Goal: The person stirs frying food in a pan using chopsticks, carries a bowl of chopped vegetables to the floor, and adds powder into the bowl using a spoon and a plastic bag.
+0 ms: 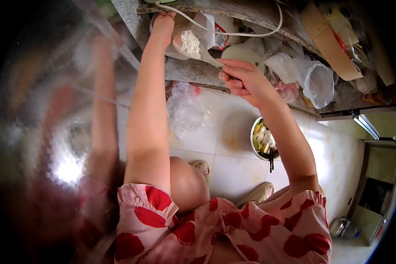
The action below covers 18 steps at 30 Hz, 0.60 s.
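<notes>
A spoon [209, 58] heaped with white powder [190, 45] is held by its handle in my right hand [244, 80], whose fingers are closed round it. The heaped end is over a white plastic bag [205, 27] on the low shelf. At the bag's left edge is my left hand [163, 23], its fingers pressed together on the rim. Below on the floor, beside my right forearm, stands a metal bowl [252, 137] with pale and green food [263, 138] and dark chopsticks [271, 161] in it.
A white cable [233, 33] loops in front of the shelf. Crumpled plastic bags [319, 83] and a cardboard piece [332, 44] fill the shelf's right side. A clear plastic bag [187, 110] lies on the tiled floor. A shiny reflective panel [75, 114] stands close on the left.
</notes>
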Available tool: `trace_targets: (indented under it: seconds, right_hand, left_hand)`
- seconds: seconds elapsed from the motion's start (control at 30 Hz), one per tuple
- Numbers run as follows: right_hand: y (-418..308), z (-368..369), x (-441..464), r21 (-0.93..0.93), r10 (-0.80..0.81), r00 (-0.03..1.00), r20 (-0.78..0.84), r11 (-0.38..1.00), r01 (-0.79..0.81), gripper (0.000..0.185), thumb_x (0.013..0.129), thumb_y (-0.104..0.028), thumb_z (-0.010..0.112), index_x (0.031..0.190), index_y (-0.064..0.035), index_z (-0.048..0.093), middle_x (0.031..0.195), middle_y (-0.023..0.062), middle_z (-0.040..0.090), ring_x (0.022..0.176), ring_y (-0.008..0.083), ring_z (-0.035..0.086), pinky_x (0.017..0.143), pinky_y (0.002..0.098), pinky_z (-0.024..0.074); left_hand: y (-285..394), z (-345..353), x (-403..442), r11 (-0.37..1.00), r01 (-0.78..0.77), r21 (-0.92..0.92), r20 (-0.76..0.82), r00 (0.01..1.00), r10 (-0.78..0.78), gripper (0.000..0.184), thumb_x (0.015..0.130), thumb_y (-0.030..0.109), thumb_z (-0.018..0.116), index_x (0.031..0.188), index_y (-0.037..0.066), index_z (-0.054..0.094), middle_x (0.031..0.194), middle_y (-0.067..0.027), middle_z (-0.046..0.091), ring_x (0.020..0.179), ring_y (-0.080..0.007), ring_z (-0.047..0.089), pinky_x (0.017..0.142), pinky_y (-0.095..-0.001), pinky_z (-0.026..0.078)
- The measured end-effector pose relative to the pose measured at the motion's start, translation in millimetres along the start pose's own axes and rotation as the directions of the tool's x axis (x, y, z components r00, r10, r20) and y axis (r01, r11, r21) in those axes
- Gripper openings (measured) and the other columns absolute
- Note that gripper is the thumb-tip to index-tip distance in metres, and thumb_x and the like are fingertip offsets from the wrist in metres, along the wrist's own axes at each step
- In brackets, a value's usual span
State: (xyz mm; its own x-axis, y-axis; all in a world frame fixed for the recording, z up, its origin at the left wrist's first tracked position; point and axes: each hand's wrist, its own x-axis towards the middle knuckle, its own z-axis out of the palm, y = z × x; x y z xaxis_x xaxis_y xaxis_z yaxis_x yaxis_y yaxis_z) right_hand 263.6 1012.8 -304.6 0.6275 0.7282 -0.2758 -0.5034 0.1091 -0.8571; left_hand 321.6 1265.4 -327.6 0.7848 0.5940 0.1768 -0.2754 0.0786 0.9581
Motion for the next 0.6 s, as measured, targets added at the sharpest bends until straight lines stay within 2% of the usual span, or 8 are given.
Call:
trace_targets:
  seconds: [0.17,0.2,0.23,0.27,0.33,0.5,0.53,0.6]
  right_hand:
    - [-9,-30,-67,-0.058,0.098,0.995,0.03,0.994,-0.096,0.041,0.086,-0.008,0.048,0.124,0.0014,0.039,0.075,0.005,0.05,0.05,0.0031,0.032,0.037,0.0157,0.0223]
    - [-8,-40,-84,-0.102,0.121,0.991,0.057,0.988,-0.114,0.041,0.087,-0.009,0.047,0.125,0.0007,0.039,0.074,0.0039,0.049,0.048,0.0023,0.031,0.036,0.0152,0.0214]
    - [-9,-50,-101,-0.146,0.149,0.986,0.075,0.98,-0.137,0.041,0.087,-0.01,0.046,0.126,-0.0001,0.039,0.072,0.0028,0.048,0.047,0.0015,0.03,0.036,0.0147,0.0204]
    - [-10,-60,-120,-0.181,0.228,0.974,-0.004,0.957,-0.225,0.041,0.088,-0.012,0.045,0.127,-0.0001,0.038,0.07,0.0008,0.046,0.044,0.0007,0.028,0.035,0.0145,0.0204]
    - [0,-93,-160,-0.219,0.223,0.97,-0.101,0.946,-0.24,0.04,0.088,-0.011,0.045,0.126,0.0,0.039,0.068,-0.0001,0.046,0.044,0.0005,0.028,0.035,0.0144,0.0205]
    - [36,-175,-236,-0.328,0.213,0.852,-0.478,0.857,-0.398,0.035,0.089,-0.013,0.044,0.123,-0.004,0.046,0.064,-0.0015,0.048,0.045,0.0017,0.032,0.037,0.0159,0.0242]
    - [50,-190,-244,-0.314,0.216,0.847,-0.485,0.861,-0.4,0.035,0.089,-0.013,0.044,0.123,-0.004,0.046,0.064,-0.0015,0.048,0.045,0.0017,0.032,0.037,0.0159,0.0242]
    - [84,-207,-253,-0.491,0.111,0.795,-0.597,0.733,-0.471,0.032,0.09,-0.014,0.043,0.121,-0.0071,0.049,0.061,-0.003,0.05,0.046,0.0017,0.034,0.037,0.0161,0.0262]
  left_hand:
    - [-13,-6,16,0.995,-0.005,0.097,-0.037,0.999,0.008,0.023,0.083,0.015,0.055,0.101,0.002,0.057,0.097,-0.0032,0.058,0.089,-0.017,0.051,0.079,-0.0301,0.04]
    - [-17,-17,22,0.828,-0.2,0.525,0.128,0.979,0.156,0.026,0.086,0.021,0.048,0.099,0.001,0.058,0.1,-0.0091,0.06,0.094,-0.02,0.053,0.082,-0.0304,0.04]
    - [-24,-29,30,0.458,-0.398,0.795,0.286,0.912,0.296,0.033,0.089,0.026,0.041,0.097,0.0,0.059,0.102,-0.0149,0.061,0.099,-0.023,0.054,0.085,-0.0307,0.04]
    - [-31,-33,36,0.173,-0.47,0.866,0.388,0.848,0.36,0.031,0.089,0.025,0.041,0.098,0.001,0.058,0.103,-0.0148,0.06,0.099,-0.0231,0.053,0.086,-0.0308,0.04]
    - [-42,-40,49,0.017,-0.477,0.879,0.439,0.822,0.362,0.029,0.088,0.022,0.04,0.101,0.002,0.058,0.106,-0.0144,0.058,0.101,-0.0232,0.052,0.087,-0.031,0.039]
    - [-52,-47,81,-0.076,-0.439,0.895,0.436,0.829,0.35,0.027,0.087,0.013,0.038,0.106,0.005,0.055,0.114,-0.0137,0.053,0.106,-0.0236,0.049,0.091,-0.0314,0.039]
    - [-52,-49,86,-0.107,-0.433,0.895,0.442,0.827,0.347,0.028,0.087,0.012,0.037,0.107,0.006,0.055,0.115,-0.0135,0.052,0.107,-0.0236,0.049,0.092,-0.0315,0.038]
    - [-55,-63,97,-0.2,-0.424,0.883,0.468,0.812,0.348,0.029,0.086,0.008,0.036,0.109,0.007,0.054,0.118,-0.0132,0.05,0.108,-0.0238,0.048,0.094,-0.0317,0.038]
